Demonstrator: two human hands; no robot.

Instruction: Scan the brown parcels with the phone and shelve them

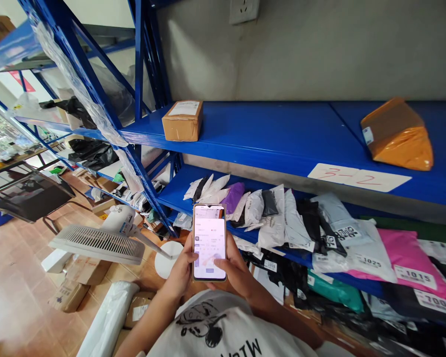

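White-screened phone (209, 248) in 2 hands (188, 258) shows illegibly small text (215, 240).

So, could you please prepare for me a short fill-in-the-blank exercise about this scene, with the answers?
The left hand and the right hand together hold a ____.
The white sign on the upper blue shelf reads ____.
The parcel labelled 1015 is ____ in colour.

Missing words: phone; 3-2; pink
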